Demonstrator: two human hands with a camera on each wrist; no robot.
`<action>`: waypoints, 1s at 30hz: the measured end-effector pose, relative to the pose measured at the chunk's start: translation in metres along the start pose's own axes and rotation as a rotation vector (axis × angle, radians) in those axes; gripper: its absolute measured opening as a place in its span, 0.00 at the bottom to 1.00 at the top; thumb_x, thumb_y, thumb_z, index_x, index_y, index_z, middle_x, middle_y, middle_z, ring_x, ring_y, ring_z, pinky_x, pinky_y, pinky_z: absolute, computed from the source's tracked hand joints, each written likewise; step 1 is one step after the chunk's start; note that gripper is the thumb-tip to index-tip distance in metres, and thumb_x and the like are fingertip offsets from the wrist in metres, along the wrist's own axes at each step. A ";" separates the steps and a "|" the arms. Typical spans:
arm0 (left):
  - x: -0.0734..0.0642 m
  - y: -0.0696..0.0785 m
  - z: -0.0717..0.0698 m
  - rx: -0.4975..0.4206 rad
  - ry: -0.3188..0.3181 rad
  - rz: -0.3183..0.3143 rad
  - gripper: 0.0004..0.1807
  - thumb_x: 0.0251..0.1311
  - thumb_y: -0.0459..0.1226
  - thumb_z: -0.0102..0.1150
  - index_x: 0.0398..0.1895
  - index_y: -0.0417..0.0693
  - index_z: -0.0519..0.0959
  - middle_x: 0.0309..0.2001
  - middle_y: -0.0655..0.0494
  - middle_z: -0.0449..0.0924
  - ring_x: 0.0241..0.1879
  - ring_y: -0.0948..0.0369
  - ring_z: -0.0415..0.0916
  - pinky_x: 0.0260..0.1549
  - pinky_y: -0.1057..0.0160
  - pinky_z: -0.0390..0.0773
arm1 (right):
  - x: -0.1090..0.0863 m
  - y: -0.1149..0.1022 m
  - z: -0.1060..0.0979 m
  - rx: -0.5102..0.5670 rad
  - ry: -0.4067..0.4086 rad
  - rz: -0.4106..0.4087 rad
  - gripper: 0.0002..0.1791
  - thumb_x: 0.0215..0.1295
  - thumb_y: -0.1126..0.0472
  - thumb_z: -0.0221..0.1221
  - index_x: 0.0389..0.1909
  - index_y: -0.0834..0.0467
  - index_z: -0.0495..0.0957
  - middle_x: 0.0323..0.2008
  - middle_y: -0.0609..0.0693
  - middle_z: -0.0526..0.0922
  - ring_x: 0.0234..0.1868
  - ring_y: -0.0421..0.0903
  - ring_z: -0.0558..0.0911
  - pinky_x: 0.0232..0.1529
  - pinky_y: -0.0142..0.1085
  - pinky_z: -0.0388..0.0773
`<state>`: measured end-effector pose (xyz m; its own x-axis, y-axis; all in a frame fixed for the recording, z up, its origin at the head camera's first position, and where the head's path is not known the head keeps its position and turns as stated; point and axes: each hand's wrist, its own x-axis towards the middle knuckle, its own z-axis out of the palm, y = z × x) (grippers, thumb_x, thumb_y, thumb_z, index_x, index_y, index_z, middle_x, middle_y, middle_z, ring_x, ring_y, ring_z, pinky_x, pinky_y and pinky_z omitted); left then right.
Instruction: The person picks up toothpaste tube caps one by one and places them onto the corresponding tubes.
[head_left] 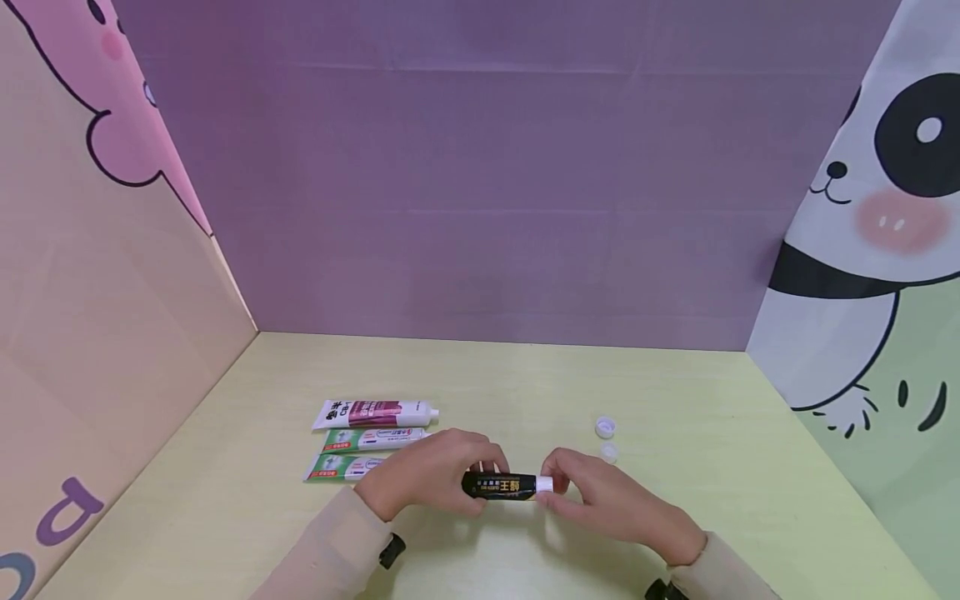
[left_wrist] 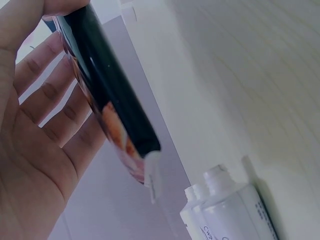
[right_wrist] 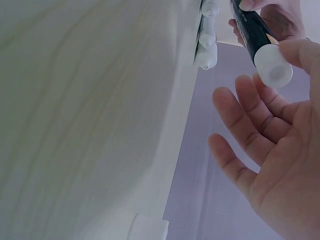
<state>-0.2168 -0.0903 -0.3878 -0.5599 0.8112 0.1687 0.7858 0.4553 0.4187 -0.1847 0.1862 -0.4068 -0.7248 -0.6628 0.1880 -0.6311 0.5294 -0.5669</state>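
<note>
A black toothpaste tube point(head_left: 498, 485) with gold lettering lies level in front of me, just above the table. My left hand point(head_left: 442, 471) grips it by its tail end, thumb on the near side. At the other end is its white cap point(head_left: 544, 484), which my right hand point(head_left: 600, 496) pinches. In the right wrist view the thumb presses the cap point(right_wrist: 274, 67) while the other fingers spread loosely below. The left wrist view shows the dark tube point(left_wrist: 107, 80) held under the thumb, with the cap outside that view.
Left of the hands lie a white and maroon tube point(head_left: 375, 414) and two green and white tubes point(head_left: 371, 439), side by side. The left hand partly covers the nearest ones. Two small white caps point(head_left: 605, 427) sit beyond the right hand. A purple wall point(head_left: 480, 208) closes the table's far edge.
</note>
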 end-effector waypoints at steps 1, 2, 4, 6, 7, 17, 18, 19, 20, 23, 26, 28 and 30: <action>0.000 0.000 0.000 -0.001 -0.002 -0.003 0.16 0.48 0.35 0.70 0.43 0.56 0.82 0.33 0.71 0.75 0.29 0.72 0.70 0.31 0.73 0.72 | 0.000 0.000 0.000 -0.006 -0.004 0.004 0.07 0.74 0.47 0.56 0.42 0.45 0.73 0.34 0.34 0.77 0.34 0.36 0.75 0.36 0.32 0.73; 0.000 0.000 0.000 -0.002 -0.004 -0.006 0.16 0.48 0.35 0.70 0.43 0.56 0.82 0.33 0.72 0.75 0.29 0.72 0.71 0.31 0.73 0.72 | 0.000 0.000 0.000 -0.014 -0.008 0.005 0.07 0.75 0.47 0.54 0.41 0.45 0.74 0.33 0.33 0.77 0.33 0.35 0.74 0.35 0.32 0.72; 0.001 0.001 0.000 -0.010 -0.008 -0.010 0.17 0.48 0.35 0.70 0.43 0.56 0.82 0.33 0.72 0.75 0.30 0.72 0.71 0.31 0.73 0.73 | 0.001 0.001 0.000 -0.022 -0.012 0.005 0.07 0.77 0.48 0.52 0.40 0.45 0.75 0.32 0.33 0.77 0.32 0.33 0.74 0.33 0.31 0.72; 0.001 0.001 -0.001 -0.019 -0.013 -0.010 0.17 0.49 0.35 0.70 0.43 0.56 0.82 0.34 0.71 0.75 0.30 0.72 0.71 0.31 0.72 0.73 | 0.002 0.002 0.000 -0.028 -0.015 0.001 0.10 0.78 0.49 0.50 0.38 0.46 0.77 0.28 0.33 0.75 0.29 0.33 0.72 0.30 0.30 0.71; 0.001 0.002 -0.001 -0.023 -0.015 -0.008 0.17 0.49 0.34 0.70 0.43 0.56 0.82 0.34 0.71 0.75 0.30 0.72 0.71 0.31 0.72 0.73 | 0.002 0.002 -0.001 -0.028 -0.018 -0.001 0.11 0.78 0.50 0.50 0.37 0.47 0.77 0.27 0.34 0.74 0.27 0.32 0.71 0.29 0.30 0.70; 0.002 0.003 0.000 -0.025 -0.011 0.000 0.17 0.48 0.34 0.70 0.43 0.56 0.83 0.32 0.71 0.75 0.29 0.72 0.71 0.30 0.73 0.73 | 0.003 0.007 0.002 -0.017 -0.044 0.022 0.20 0.81 0.51 0.45 0.27 0.49 0.75 0.21 0.34 0.75 0.21 0.31 0.65 0.23 0.27 0.64; 0.002 0.003 0.000 -0.023 -0.010 0.000 0.17 0.48 0.34 0.70 0.43 0.55 0.83 0.32 0.71 0.75 0.29 0.72 0.71 0.30 0.73 0.73 | 0.003 0.008 0.002 -0.016 -0.043 0.019 0.20 0.81 0.52 0.45 0.26 0.48 0.75 0.21 0.34 0.75 0.21 0.31 0.66 0.23 0.26 0.65; 0.002 0.003 0.000 -0.022 -0.011 0.000 0.17 0.48 0.34 0.70 0.43 0.55 0.82 0.32 0.71 0.75 0.29 0.72 0.71 0.30 0.73 0.73 | 0.003 0.008 0.002 -0.014 -0.041 0.014 0.20 0.81 0.52 0.45 0.26 0.48 0.75 0.22 0.34 0.76 0.21 0.31 0.67 0.23 0.27 0.65; 0.002 0.004 0.000 -0.020 -0.012 -0.001 0.17 0.48 0.34 0.71 0.43 0.55 0.82 0.32 0.71 0.75 0.29 0.72 0.71 0.30 0.73 0.73 | 0.003 0.008 0.002 -0.012 -0.039 0.011 0.19 0.81 0.52 0.45 0.27 0.48 0.76 0.22 0.34 0.77 0.22 0.31 0.68 0.24 0.27 0.67; 0.001 0.004 0.000 -0.016 -0.014 -0.007 0.17 0.48 0.34 0.71 0.43 0.55 0.82 0.32 0.70 0.75 0.29 0.72 0.71 0.30 0.74 0.73 | 0.002 0.008 0.002 -0.005 -0.035 -0.005 0.17 0.80 0.52 0.46 0.35 0.49 0.81 0.27 0.37 0.81 0.26 0.32 0.73 0.29 0.30 0.72; 0.000 0.003 0.000 -0.004 -0.012 -0.013 0.17 0.48 0.34 0.71 0.44 0.55 0.83 0.32 0.70 0.75 0.29 0.72 0.71 0.30 0.73 0.72 | 0.000 0.006 0.000 -0.012 -0.030 -0.008 0.15 0.79 0.49 0.48 0.49 0.49 0.82 0.32 0.37 0.82 0.31 0.33 0.75 0.32 0.31 0.73; 0.000 0.002 0.000 0.007 -0.009 -0.010 0.17 0.48 0.35 0.71 0.44 0.55 0.83 0.32 0.71 0.75 0.29 0.71 0.71 0.31 0.73 0.72 | -0.002 0.005 0.000 -0.013 -0.025 0.008 0.17 0.76 0.46 0.52 0.56 0.48 0.78 0.36 0.36 0.81 0.32 0.33 0.75 0.33 0.32 0.74; 0.000 0.001 0.000 0.016 -0.005 -0.002 0.17 0.48 0.35 0.71 0.44 0.55 0.82 0.33 0.71 0.75 0.29 0.71 0.71 0.31 0.73 0.72 | -0.003 0.004 0.000 -0.010 -0.012 0.027 0.20 0.72 0.43 0.57 0.58 0.48 0.75 0.40 0.36 0.81 0.35 0.34 0.77 0.34 0.33 0.74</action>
<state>-0.2158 -0.0893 -0.3874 -0.5602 0.8121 0.1634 0.7888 0.4628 0.4046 -0.1855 0.1906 -0.4097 -0.7382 -0.6545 0.1631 -0.6142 0.5522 -0.5637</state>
